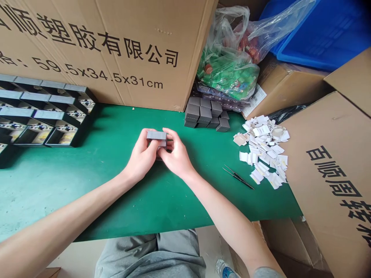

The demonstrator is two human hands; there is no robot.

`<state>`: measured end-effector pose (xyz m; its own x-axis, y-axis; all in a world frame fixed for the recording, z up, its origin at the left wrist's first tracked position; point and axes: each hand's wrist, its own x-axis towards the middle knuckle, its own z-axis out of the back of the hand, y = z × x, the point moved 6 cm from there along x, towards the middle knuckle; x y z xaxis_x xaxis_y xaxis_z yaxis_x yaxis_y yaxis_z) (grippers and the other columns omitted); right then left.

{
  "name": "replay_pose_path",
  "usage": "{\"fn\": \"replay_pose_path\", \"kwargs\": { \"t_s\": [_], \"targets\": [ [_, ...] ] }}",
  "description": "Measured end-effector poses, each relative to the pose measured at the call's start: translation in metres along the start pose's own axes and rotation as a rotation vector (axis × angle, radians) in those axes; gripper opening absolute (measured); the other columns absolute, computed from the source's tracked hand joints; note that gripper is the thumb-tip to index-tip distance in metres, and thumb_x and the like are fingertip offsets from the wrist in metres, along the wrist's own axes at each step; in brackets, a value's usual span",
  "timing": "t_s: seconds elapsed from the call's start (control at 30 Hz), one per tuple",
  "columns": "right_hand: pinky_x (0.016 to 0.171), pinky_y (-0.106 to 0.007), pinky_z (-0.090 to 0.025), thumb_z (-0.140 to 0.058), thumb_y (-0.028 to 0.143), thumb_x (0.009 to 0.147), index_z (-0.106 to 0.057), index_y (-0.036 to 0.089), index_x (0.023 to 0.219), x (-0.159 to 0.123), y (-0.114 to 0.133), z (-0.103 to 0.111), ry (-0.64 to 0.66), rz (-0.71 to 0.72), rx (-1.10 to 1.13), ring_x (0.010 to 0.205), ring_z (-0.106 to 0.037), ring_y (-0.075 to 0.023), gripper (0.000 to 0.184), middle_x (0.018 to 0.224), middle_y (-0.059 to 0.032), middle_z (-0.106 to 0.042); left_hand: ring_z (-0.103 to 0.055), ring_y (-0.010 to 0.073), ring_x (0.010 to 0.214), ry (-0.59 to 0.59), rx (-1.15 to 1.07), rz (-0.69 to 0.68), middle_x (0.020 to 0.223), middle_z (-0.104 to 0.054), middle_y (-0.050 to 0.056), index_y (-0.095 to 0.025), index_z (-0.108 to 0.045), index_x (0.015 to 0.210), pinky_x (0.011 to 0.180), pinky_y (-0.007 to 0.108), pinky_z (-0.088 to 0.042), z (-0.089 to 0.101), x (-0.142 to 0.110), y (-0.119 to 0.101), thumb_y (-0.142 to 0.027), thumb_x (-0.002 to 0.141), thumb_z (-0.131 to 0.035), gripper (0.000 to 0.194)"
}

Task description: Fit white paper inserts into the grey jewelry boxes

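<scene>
Both my hands are raised over the green mat (87, 185), holding a small grey rectangular box (156, 135) between them. My left hand (141, 155) grips its left end, and the fingers of my right hand (176, 153) wrap its right end. Part of the box is hidden by my fingers. Fine black tweezers (238, 177) lie on the mat to the right of my right hand. Beyond them is a loose heap of white paper backing scraps (263, 150).
Several grey boxes stand stacked (205, 112) at the mat's back edge. A black compartment tray (43, 116) sits at the left. Cardboard cartons (87, 42) rise behind, with a plastic bag (228, 65) and a blue crate (324, 34) at the back right.
</scene>
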<state>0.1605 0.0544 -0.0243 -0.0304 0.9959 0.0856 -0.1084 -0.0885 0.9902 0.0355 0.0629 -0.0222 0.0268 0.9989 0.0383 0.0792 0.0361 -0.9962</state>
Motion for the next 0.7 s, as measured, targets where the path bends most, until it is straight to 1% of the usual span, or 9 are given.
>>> {"fn": "replay_pose_path", "kwargs": {
  "t_s": [0.07,0.17,0.3,0.37,0.47,0.53,0.6,0.7],
  "targets": [
    [0.096,-0.042,-0.065,-0.065,0.015,0.085,-0.051,0.027,0.141,-0.0005,-0.0006,-0.0009,0.018,-0.02,0.013,0.11,-0.072,-0.0228,0.059,0.133,-0.0081,-0.068,-0.068,0.0187,0.09,0.03,0.017,-0.033,0.101,-0.068,0.002,-0.024,-0.061,0.105,0.075,0.027,-0.058,-0.0013,-0.0014,-0.0021,-0.035,0.091,-0.07,0.02],
    [0.094,-0.039,-0.065,-0.064,0.015,0.086,-0.048,0.028,0.145,-0.0021,-0.0011,-0.003,0.043,-0.026,0.042,0.112,-0.072,-0.0227,0.063,0.137,-0.008,-0.066,-0.068,0.017,0.089,0.043,-0.025,-0.035,0.111,-0.067,0.002,-0.023,-0.061,0.102,0.074,0.026,-0.058,-0.0014,-0.002,-0.0045,-0.035,0.089,-0.072,0.021],
    [0.092,-0.04,-0.066,-0.064,0.021,0.092,-0.041,0.032,0.153,-0.0041,-0.0033,-0.0048,0.049,-0.015,0.072,0.105,-0.075,-0.0209,0.066,0.142,-0.0066,-0.065,-0.068,0.0179,0.098,0.037,-0.134,-0.05,0.12,-0.066,0.002,-0.023,-0.058,0.095,0.078,0.026,-0.059,-0.0004,-0.0006,-0.0086,-0.029,0.08,-0.08,0.027],
    [0.096,-0.042,-0.065,-0.062,0.025,0.096,-0.042,0.034,0.153,-0.0046,-0.0052,-0.0054,0.056,-0.017,0.056,0.103,-0.076,-0.0209,0.062,0.134,-0.0045,-0.07,-0.068,0.0177,0.097,0.055,-0.15,-0.053,0.117,-0.068,0.002,-0.023,-0.06,0.097,0.077,0.026,-0.057,-0.0011,0.0,-0.0101,-0.026,0.078,-0.081,0.028],
    [0.1,-0.043,-0.063,-0.059,0.025,0.097,-0.045,0.033,0.151,-0.0049,-0.0071,-0.0046,0.051,-0.021,0.023,0.105,-0.076,-0.0219,0.056,0.121,-0.0027,-0.075,-0.066,0.0162,0.087,0.083,-0.151,-0.01,0.105,-0.07,0.001,-0.023,-0.067,0.102,0.071,0.024,-0.054,-0.0023,0.0004,-0.0105,-0.025,0.078,-0.081,0.027],
    [0.099,-0.043,-0.064,-0.06,0.024,0.097,-0.046,0.032,0.151,-0.0052,-0.0063,-0.0041,0.046,-0.019,0.011,0.107,-0.076,-0.0223,0.057,0.12,-0.0029,-0.075,-0.066,0.0165,0.082,0.106,-0.155,0.047,0.094,-0.07,0.001,-0.021,-0.071,0.101,0.069,0.025,-0.053,-0.0035,0.0002,-0.0098,-0.024,0.076,-0.081,0.026],
    [0.097,-0.041,-0.064,-0.06,0.022,0.095,-0.048,0.031,0.151,-0.0058,-0.0037,-0.004,0.041,-0.008,-0.011,0.107,-0.076,-0.0223,0.058,0.121,-0.0031,-0.075,-0.067,0.0175,0.081,0.124,-0.179,0.108,0.088,-0.071,0.001,-0.02,-0.074,0.096,0.067,0.025,-0.052,-0.0047,-0.0002,-0.0092,-0.021,0.072,-0.081,0.025],
    [0.099,-0.039,-0.063,-0.059,0.018,0.092,-0.052,0.028,0.147,-0.0066,0.0017,-0.0036,0.019,0.015,-0.067,0.11,-0.075,-0.022,0.056,0.126,-0.0039,-0.074,-0.067,0.0181,0.08,0.124,-0.231,0.192,0.085,-0.073,0.001,-0.019,-0.075,0.091,0.064,0.024,-0.051,-0.0061,-0.0011,-0.0084,-0.017,0.064,-0.081,0.028]
  ]
}}
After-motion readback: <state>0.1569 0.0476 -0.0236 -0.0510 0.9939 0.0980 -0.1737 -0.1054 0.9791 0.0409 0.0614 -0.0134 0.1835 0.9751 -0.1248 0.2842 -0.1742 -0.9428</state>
